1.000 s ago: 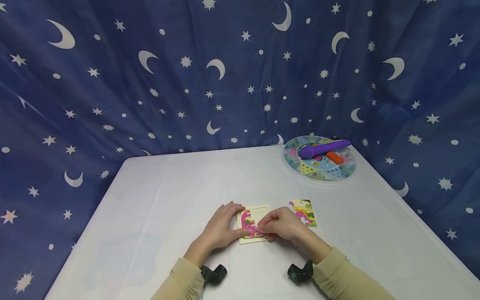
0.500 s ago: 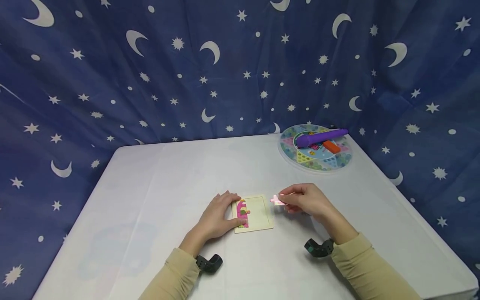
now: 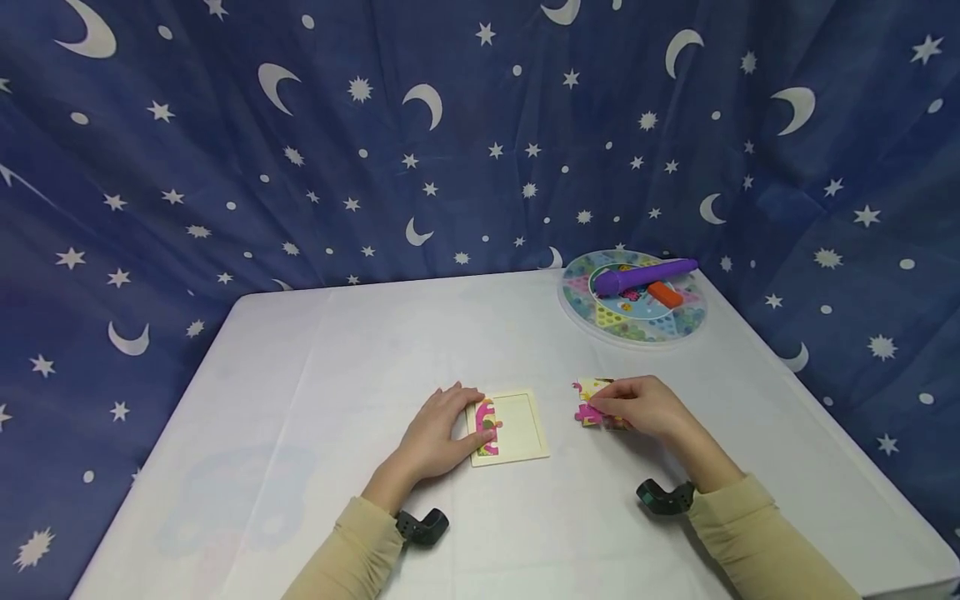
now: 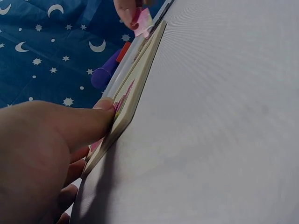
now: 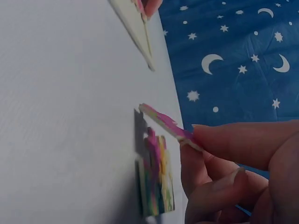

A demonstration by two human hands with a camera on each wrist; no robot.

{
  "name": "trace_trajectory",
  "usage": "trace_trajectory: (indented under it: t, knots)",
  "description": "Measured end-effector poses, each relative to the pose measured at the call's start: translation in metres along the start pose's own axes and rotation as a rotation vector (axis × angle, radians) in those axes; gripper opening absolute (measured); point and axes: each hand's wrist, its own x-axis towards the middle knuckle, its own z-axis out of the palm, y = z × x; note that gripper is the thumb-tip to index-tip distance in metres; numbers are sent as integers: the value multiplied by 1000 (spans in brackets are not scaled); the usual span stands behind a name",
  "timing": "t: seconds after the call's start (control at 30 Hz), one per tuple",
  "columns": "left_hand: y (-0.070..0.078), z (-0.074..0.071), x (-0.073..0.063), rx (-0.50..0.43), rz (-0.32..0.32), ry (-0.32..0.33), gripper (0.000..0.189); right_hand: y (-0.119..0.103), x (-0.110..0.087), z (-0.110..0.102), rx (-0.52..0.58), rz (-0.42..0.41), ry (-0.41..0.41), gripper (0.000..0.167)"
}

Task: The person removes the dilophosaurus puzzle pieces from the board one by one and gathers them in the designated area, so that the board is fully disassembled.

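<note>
My left hand [image 3: 437, 435] holds the left side of a small square wooden puzzle tray [image 3: 522, 427], thumb lying over the pieces and fingers along the far left edge. Inside, pink and green puzzle pieces [image 3: 486, 415] fill a strip at the left; the rest shows bare wood. Between thumb and fingertips, my right hand [image 3: 643, 407] pinches a pink puzzle piece [image 5: 166, 122]. It is raised and tilted beside several other colourful puzzle pieces [image 5: 156, 175] on the table, which the hand partly covers in the head view.
At the back right of the white table [image 3: 360, 350] lies a round game board [image 3: 600, 321]. On it rest a purple microphone-shaped thing [image 3: 645, 275] and an orange block [image 3: 665, 294]. A dark blue curtain [image 3: 337, 150] with moons and stars hangs behind.
My right hand has lifted the pink puzzle piece out of the tray and carried it right, to the loose pieces. The left hand stays on the tray. The head view has tilted down slightly.
</note>
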Motion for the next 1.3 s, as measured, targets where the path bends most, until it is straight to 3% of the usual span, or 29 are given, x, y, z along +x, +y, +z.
trace_trajectory:
  t: [0.43,0.9,1.3]
  knots:
    - [-2,1,1,9,8,-6,59,11,-1,0,-111,-92,15,17]
    - [-2,1,-1,15,11,5,58,13,-2,4,-199,-117,107,18]
    - [-2,0,0,29,5,-6,59,12,-2,5,-196,-101,121,22]
